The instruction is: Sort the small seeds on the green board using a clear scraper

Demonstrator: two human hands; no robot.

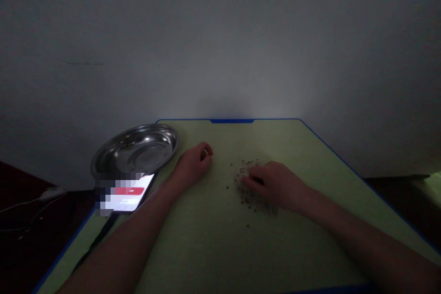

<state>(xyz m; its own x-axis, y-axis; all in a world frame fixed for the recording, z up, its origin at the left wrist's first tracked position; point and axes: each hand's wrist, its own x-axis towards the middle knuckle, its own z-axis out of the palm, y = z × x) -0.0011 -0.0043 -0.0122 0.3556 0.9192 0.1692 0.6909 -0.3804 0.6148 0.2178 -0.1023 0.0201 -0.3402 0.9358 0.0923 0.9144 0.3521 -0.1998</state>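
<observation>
A scattered pile of small dark and pale grains lies on the pale green table. Over its right side is my right hand, fingers bent down and thumb stretched toward the fingertips among the grains. The dim light hides whatever is between them. To the left of the pile, my left hand rests at the table with fingers curled in toward the thumb. Any content of that hand is too small or hidden to make out. A few dark grains lie apart from the pile, between the hands and nearer to me.
A wide, shallow steel basin stands at the table's left edge, beyond my left forearm. In front of it lies a phone with its screen lit, partly blurred out. A grey wall rises behind the table. White cables are at the far left.
</observation>
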